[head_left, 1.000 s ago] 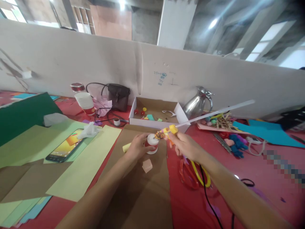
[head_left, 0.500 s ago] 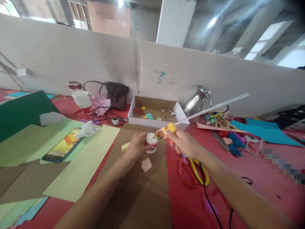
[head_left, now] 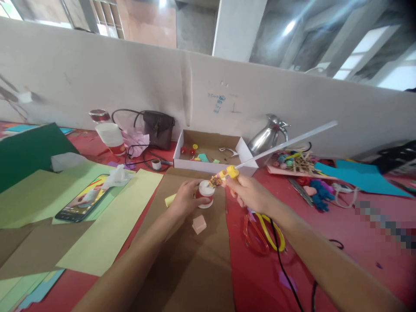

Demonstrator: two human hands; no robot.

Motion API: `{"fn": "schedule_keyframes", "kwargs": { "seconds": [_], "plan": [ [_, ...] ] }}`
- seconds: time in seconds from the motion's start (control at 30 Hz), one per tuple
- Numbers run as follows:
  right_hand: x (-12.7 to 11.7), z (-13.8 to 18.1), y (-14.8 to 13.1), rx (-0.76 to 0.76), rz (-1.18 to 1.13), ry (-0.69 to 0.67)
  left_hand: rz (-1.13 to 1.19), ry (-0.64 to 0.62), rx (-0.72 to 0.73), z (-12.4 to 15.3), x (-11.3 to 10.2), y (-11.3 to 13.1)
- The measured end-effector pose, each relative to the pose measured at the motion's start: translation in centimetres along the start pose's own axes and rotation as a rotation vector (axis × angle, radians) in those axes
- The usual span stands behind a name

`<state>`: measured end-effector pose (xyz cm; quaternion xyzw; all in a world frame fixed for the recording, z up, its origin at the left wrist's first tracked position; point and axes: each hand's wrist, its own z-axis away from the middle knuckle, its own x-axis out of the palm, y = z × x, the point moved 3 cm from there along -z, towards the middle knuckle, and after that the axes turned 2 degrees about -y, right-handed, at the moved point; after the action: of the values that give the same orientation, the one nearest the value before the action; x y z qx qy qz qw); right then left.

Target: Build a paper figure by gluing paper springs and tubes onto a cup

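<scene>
My left hand (head_left: 187, 197) is closed around the side of a small red and white paper cup (head_left: 206, 200), whose white round end faces up. In my right hand (head_left: 245, 190) is a yellow glue gun (head_left: 224, 175) with a colourful patterned front, its nozzle at the white top of the cup. A long clear glue stick (head_left: 289, 144) juts from the back of the gun. Below the cup lies a small peach paper piece (head_left: 199, 224) on brown cardboard (head_left: 188, 264). A pale yellow roll (head_left: 170, 200) rests beside my left hand.
Scissors (head_left: 273, 232) and a black cord (head_left: 282, 264) lie at the right. A lit phone (head_left: 82, 199) rests on coloured paper to the left. Behind are a white-sided box (head_left: 211, 165), a steel jug (head_left: 266, 135), a dark bag (head_left: 158, 129) and stacked cups (head_left: 110, 135).
Both hands hold nearly the same pose, with the glue gun still at the cup's top. The view has shifted very slightly, and the phone's screen shows a different picture.
</scene>
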<state>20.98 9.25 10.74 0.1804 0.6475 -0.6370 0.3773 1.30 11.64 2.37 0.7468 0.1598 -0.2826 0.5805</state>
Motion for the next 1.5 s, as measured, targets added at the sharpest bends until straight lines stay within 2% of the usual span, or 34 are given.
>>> {"fn": "schedule_keyframes", "kwargs": {
  "seconds": [0.17, 0.63, 0.8, 1.1, 1.2, 1.33, 1.5],
  "plan": [
    [0.1, 0.0, -0.1, -0.025, -0.042, -0.035, 0.008, 0.002, 0.001, 0.0, 0.0, 0.0],
    [-0.5, 0.1, -0.5, 0.000, 0.012, -0.012, 0.009, 0.001, 0.008, 0.1, -0.2, 0.5],
    [-0.5, 0.0, -0.8, -0.041, -0.001, -0.028, -0.022, -0.001, 0.009, 0.1, -0.3, 0.6],
    [-0.3, -0.4, 0.0, -0.068, -0.065, -0.027, -0.025, 0.006, 0.026, 0.0, -0.1, 0.3],
    [-0.7, -0.2, 0.8, -0.018, -0.169, -0.036, -0.022, -0.002, 0.034, -0.1, -0.1, 0.2],
    [-1.9, 0.8, 2.7, 0.077, -0.478, 0.063, -0.024, 0.013, 0.009, 0.0, -0.1, 0.0],
    [-3.5, 1.9, 8.5, 0.304, -0.753, 0.260, -0.041, -0.006, 0.016, 0.1, -0.1, -0.1]
  ]
}}
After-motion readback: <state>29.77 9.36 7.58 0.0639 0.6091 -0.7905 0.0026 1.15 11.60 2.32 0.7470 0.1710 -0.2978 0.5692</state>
